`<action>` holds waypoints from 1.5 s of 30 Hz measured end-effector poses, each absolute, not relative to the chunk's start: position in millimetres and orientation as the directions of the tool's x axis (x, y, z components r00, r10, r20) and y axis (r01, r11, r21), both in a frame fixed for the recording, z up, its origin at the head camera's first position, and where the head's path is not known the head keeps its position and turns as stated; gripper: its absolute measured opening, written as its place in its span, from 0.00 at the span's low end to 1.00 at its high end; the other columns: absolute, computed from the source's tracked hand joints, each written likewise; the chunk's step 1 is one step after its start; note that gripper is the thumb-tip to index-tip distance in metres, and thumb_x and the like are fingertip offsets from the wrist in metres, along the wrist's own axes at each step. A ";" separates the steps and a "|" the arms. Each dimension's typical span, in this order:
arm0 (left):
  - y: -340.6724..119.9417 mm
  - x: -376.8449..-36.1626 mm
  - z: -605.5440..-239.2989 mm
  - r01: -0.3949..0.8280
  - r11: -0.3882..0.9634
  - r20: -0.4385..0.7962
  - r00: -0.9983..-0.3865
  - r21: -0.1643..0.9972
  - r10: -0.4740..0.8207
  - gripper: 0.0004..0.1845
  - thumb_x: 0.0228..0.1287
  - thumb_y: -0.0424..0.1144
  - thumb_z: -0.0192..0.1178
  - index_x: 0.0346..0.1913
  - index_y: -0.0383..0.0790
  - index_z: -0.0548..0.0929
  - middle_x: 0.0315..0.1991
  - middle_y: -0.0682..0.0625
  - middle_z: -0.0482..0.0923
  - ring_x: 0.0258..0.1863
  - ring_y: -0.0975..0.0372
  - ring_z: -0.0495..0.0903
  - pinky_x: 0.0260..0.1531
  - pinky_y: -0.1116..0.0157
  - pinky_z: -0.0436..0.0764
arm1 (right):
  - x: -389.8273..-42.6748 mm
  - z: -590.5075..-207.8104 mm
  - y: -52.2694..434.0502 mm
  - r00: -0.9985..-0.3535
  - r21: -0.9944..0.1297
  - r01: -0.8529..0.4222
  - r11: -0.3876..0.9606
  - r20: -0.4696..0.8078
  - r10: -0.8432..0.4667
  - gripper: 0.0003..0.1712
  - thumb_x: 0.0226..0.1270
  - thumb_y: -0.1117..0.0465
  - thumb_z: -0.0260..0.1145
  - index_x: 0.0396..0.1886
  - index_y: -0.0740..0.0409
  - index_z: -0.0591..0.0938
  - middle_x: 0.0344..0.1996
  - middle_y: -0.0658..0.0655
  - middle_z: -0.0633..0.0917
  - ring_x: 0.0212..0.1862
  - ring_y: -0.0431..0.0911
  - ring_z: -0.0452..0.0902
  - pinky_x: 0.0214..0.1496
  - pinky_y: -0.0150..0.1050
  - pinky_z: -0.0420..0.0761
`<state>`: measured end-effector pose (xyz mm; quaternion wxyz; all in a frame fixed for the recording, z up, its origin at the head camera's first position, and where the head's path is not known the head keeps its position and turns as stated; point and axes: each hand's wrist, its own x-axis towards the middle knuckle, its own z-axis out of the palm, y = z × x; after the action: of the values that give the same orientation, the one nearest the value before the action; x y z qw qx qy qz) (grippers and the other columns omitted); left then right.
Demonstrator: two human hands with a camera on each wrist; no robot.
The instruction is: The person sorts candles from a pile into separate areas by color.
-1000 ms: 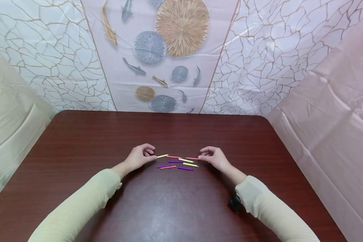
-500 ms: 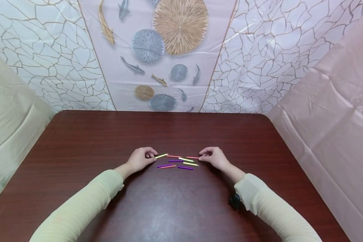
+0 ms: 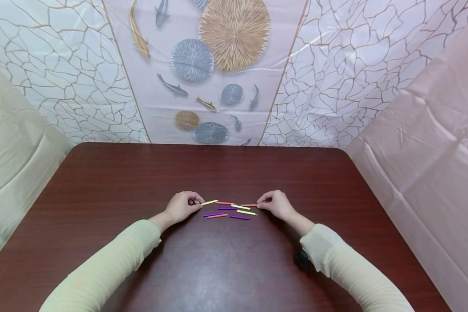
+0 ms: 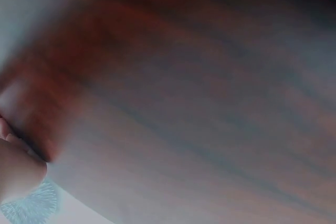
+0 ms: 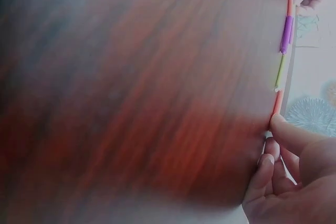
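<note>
**Two hands at either end of a scatter of coloured sticks**

We see a small scatter of thin coloured sticks [image 3: 229,209] lying flat on the dark reddish-brown wooden worktop [image 3: 226,173], and we place everything else from that scatter.

At its left end, the left hand [image 3: 181,206] rests on the worktop with its fingers [image 3: 196,199] curled, pinching the near end of the pale yellow stick [image 3: 209,202]. At its right end, the right hand [image 3: 274,203] also rests on the worktop, its thumb and forefinger pinching the tip of the short orange-red stick [image 3: 250,205]; the right wrist view shows that tip held at the fingertips [image 5: 278,123].

Between the two hands lie a second orange-red stick [image 3: 224,203], two more pale yellow sticks and several purple sticks [image 3: 239,217], close together, some touching. Behind the scatter hangs a pale sheet printed with fish and round fan shapes [image 3: 218,65]. Both arms wear pale green sleeves [image 3: 113,260].
</note>
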<state>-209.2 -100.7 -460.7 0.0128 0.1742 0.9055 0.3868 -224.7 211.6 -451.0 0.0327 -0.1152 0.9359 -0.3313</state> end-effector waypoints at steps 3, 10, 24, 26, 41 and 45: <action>-100.8 -210.0 -461.4 0.297 0.645 0.104 -0.942 0.704 0.320 0.02 0.54 0.33 0.64 0.31 0.41 0.85 0.25 0.52 0.79 0.26 0.67 0.72 0.31 0.71 0.70 | -224.9 -450.7 211.1 -0.970 -0.615 -0.205 0.762 0.023 -0.242 0.03 0.49 0.63 0.72 0.25 0.59 0.87 0.24 0.54 0.87 0.27 0.36 0.74 0.34 0.31 0.73; -100.9 -211.4 -463.0 0.290 0.647 0.103 -0.945 0.705 0.311 0.02 0.54 0.33 0.64 0.31 0.41 0.85 0.26 0.52 0.79 0.26 0.67 0.72 0.31 0.71 0.69 | -226.8 -448.2 210.7 -0.969 -0.605 -0.208 0.768 0.019 -0.248 0.04 0.51 0.63 0.71 0.25 0.60 0.87 0.25 0.55 0.87 0.31 0.40 0.77 0.37 0.33 0.74; -101.9 -211.2 -464.1 0.280 0.651 0.090 -0.947 0.705 0.310 0.02 0.55 0.34 0.64 0.32 0.41 0.85 0.26 0.52 0.78 0.27 0.67 0.71 0.31 0.72 0.69 | -249.7 -434.3 195.9 -0.977 -0.613 -0.175 0.771 0.014 -0.212 0.05 0.53 0.61 0.71 0.25 0.60 0.87 0.27 0.56 0.87 0.34 0.44 0.78 0.40 0.34 0.73; -101.8 -211.0 -463.7 0.281 0.648 0.091 -0.946 0.708 0.311 0.02 0.55 0.34 0.64 0.32 0.41 0.85 0.26 0.52 0.78 0.27 0.67 0.71 0.31 0.72 0.69 | -254.6 -431.2 191.6 -0.978 -0.610 -0.175 0.773 0.016 -0.208 0.05 0.53 0.61 0.71 0.26 0.60 0.87 0.27 0.56 0.87 0.35 0.46 0.78 0.41 0.35 0.73; -102.3 -212.7 -465.4 0.276 0.640 0.098 -0.949 0.717 0.300 0.02 0.54 0.33 0.64 0.32 0.41 0.85 0.27 0.52 0.78 0.27 0.67 0.71 0.31 0.72 0.69 | -291.8 -424.4 163.4 -0.985 -0.618 -0.125 0.776 -0.016 -0.172 0.07 0.56 0.60 0.70 0.28 0.60 0.87 0.30 0.58 0.88 0.37 0.48 0.78 0.39 0.34 0.72; -101.6 -211.2 -465.6 0.272 0.642 0.091 -0.950 0.716 0.300 0.02 0.54 0.34 0.64 0.32 0.41 0.85 0.27 0.53 0.78 0.27 0.67 0.71 0.31 0.71 0.69 | -295.4 -430.0 160.1 -0.986 -0.624 -0.099 0.775 -0.043 -0.161 0.07 0.56 0.60 0.70 0.28 0.60 0.87 0.31 0.57 0.88 0.37 0.47 0.77 0.39 0.34 0.72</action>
<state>-211.2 -101.6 -465.6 0.0179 0.1578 0.9060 0.3923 -295.4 160.1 -430.0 0.0470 -0.0689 0.9409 -0.3284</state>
